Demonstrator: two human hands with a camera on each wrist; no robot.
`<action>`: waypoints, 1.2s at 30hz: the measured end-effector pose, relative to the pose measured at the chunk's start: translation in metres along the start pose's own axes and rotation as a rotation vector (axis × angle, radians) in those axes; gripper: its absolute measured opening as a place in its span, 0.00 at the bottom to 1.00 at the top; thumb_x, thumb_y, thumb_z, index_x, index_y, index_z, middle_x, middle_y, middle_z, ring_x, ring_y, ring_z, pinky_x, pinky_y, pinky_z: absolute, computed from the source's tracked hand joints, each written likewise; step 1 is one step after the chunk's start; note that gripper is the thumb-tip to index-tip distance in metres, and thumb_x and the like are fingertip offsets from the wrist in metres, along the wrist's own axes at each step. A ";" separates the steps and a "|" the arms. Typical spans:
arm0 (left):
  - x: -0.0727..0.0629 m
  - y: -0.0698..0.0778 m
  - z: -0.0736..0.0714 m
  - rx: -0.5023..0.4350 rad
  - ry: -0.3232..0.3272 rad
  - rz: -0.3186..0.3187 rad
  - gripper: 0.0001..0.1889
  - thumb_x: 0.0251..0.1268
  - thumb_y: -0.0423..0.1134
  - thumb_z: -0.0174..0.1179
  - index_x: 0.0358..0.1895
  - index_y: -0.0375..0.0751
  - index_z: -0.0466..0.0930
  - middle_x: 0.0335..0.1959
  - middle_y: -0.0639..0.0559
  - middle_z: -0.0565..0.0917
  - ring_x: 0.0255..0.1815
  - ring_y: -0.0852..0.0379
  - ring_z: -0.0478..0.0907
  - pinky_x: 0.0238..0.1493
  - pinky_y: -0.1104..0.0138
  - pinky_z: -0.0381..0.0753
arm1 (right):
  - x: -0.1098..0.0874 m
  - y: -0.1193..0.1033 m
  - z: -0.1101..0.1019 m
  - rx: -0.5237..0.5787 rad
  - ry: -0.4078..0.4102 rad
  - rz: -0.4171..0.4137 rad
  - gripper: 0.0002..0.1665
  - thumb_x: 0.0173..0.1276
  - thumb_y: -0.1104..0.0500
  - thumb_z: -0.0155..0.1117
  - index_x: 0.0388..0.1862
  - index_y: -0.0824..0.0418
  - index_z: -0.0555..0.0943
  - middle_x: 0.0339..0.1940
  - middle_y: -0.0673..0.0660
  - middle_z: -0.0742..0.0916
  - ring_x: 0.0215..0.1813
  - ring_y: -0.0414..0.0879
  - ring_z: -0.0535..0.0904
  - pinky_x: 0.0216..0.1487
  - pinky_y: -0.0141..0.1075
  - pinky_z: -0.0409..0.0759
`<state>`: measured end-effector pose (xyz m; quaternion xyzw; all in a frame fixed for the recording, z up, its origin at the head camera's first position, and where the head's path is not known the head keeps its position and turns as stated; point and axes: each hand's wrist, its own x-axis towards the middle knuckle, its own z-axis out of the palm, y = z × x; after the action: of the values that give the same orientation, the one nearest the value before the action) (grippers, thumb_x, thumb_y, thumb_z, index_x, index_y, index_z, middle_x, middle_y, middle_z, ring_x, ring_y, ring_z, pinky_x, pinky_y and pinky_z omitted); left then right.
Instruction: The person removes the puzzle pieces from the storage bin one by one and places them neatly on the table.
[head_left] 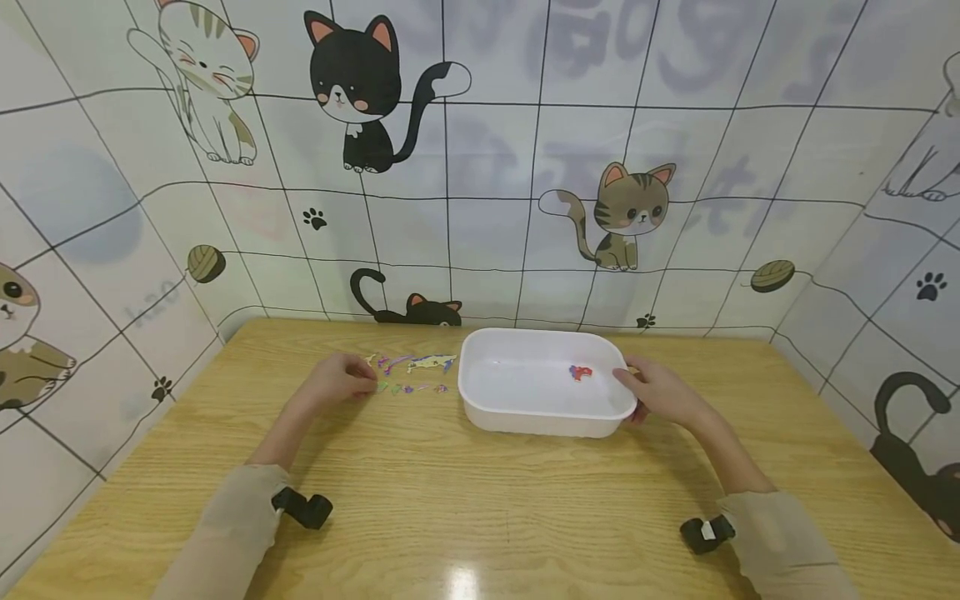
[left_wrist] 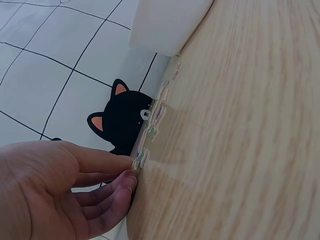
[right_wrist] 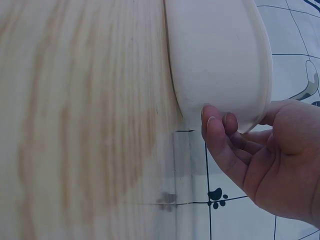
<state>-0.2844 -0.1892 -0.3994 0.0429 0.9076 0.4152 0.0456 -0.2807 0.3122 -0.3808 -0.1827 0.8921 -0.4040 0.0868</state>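
On the table's left half, small thin multicoloured pieces [head_left: 431, 362] lie in two rough rows; their exact kind is too small to tell. My left hand [head_left: 341, 379] is at the left end of the rows. In the left wrist view, its thumb and index fingertip pinch a small green-and-purple piece [left_wrist: 142, 158] at the table surface. A white plastic basin [head_left: 540, 423] stands right of the rows, with a red and blue piece [head_left: 581, 373] inside. My right hand [head_left: 660, 390] grips the basin's right end, thumb over the rim and fingers against the outer wall.
The light wood table [head_left: 480, 500] meets a cat-patterned wall covering [head_left: 495, 233] at the back, with more of it at both sides. Each wrist carries a black strapped device [head_left: 303, 508]. The basin's wall rises well above the flat pieces.
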 end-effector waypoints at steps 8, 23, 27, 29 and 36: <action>0.000 0.008 0.000 -0.024 0.045 0.032 0.11 0.67 0.32 0.62 0.47 0.28 0.82 0.39 0.41 0.85 0.33 0.55 0.81 0.35 0.67 0.81 | 0.000 0.000 -0.001 -0.002 -0.004 0.003 0.29 0.83 0.56 0.48 0.70 0.77 0.62 0.29 0.58 0.85 0.26 0.52 0.83 0.28 0.44 0.85; 0.000 0.064 0.034 -0.208 0.084 0.263 0.12 0.70 0.30 0.59 0.52 0.27 0.79 0.41 0.32 0.84 0.37 0.37 0.84 0.42 0.53 0.86 | 0.000 0.000 0.000 -0.012 0.000 0.003 0.29 0.83 0.55 0.48 0.70 0.76 0.62 0.30 0.58 0.85 0.26 0.51 0.82 0.28 0.44 0.85; -0.001 0.079 0.049 -0.244 0.076 0.302 0.13 0.69 0.30 0.59 0.54 0.29 0.77 0.41 0.34 0.84 0.35 0.46 0.84 0.42 0.56 0.86 | -0.001 -0.001 0.000 -0.014 0.000 0.009 0.29 0.83 0.55 0.48 0.70 0.76 0.62 0.29 0.58 0.85 0.26 0.51 0.82 0.29 0.44 0.85; -0.002 0.087 0.057 -0.264 0.061 0.333 0.14 0.70 0.30 0.58 0.55 0.29 0.77 0.42 0.35 0.84 0.35 0.46 0.84 0.41 0.56 0.86 | -0.001 -0.002 0.000 -0.013 0.001 0.011 0.29 0.83 0.55 0.48 0.70 0.77 0.62 0.29 0.58 0.85 0.26 0.51 0.82 0.29 0.44 0.85; -0.001 0.110 0.079 -0.304 0.015 0.379 0.12 0.70 0.31 0.59 0.54 0.33 0.78 0.39 0.43 0.83 0.35 0.47 0.84 0.42 0.50 0.85 | -0.001 -0.002 0.001 -0.014 0.004 0.008 0.29 0.83 0.56 0.48 0.70 0.77 0.62 0.29 0.58 0.85 0.26 0.51 0.83 0.29 0.44 0.85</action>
<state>-0.2692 -0.0583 -0.3676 0.2018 0.8108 0.5483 -0.0340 -0.2792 0.3110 -0.3798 -0.1787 0.8958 -0.3979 0.0854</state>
